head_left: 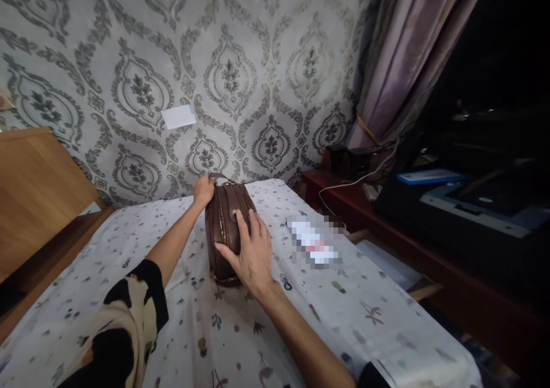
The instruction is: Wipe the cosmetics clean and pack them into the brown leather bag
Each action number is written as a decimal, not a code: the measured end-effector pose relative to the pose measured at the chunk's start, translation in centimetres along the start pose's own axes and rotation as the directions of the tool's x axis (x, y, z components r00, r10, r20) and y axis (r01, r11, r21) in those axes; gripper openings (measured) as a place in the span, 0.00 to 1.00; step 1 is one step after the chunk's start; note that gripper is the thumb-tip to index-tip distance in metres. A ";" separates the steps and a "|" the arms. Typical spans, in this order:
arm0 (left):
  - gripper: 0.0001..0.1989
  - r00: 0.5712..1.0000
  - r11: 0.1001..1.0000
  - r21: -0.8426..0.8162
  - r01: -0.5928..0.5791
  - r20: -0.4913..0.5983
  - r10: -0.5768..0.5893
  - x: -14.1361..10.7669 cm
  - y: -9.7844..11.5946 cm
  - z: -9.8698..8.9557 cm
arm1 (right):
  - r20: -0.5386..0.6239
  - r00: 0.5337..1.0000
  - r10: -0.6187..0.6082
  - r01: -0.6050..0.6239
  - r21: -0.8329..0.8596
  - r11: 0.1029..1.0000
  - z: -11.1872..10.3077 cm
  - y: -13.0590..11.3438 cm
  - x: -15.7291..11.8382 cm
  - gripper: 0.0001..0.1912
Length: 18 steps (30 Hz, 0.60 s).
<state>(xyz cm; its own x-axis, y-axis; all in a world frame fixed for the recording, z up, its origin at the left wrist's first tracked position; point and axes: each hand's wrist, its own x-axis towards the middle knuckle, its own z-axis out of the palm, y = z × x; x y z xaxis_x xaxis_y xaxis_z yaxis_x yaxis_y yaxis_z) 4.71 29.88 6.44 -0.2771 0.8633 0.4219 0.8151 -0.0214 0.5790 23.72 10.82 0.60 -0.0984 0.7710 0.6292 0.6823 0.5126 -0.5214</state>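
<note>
A brown leather bag point(227, 234) with gold zippers and a small flap with a gold stud rests on the patterned white sheet point(180, 319). At its far left corner, my left hand point(203, 191) is closed around the bag near the base of its strap. My right hand point(254, 249) lies on the bag's top and right side, fingers spread, the thumb reaching toward the zipper. The bag's right side is partly hidden under this hand.
A blurred-out phone-like object point(313, 242) lies right of the bag. A wooden board point(38, 193) stands at the left. Along the right are a dark red desk point(348, 196), a white cable, an open drawer and a blue-edged item point(429, 177). The papered wall is behind.
</note>
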 end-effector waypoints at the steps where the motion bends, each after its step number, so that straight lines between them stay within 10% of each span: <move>1: 0.07 1.000 1.000 -0.010 -0.006 -0.006 0.006 -0.2 0.1 -0.1 | -0.010 1.000 -0.009 0.009 -0.015 1.000 0.1 0.0 0.0 0.43; 18: 0.11 0.945 0.949 -0.314 -0.014 0.307 0.116 2.3 4.4 -0.2 | -0.153 0.982 -0.115 0.089 -0.168 0.982 0.7 0.2 -0.4 0.40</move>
<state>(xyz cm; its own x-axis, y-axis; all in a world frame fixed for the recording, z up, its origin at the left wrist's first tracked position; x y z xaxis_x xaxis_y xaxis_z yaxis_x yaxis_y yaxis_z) 7.52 31.64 10.11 -0.0113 0.9679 0.2511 0.6175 -0.1908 0.7631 23.38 10.86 -0.21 -0.0645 0.6401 0.7656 0.7825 0.5085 -0.3593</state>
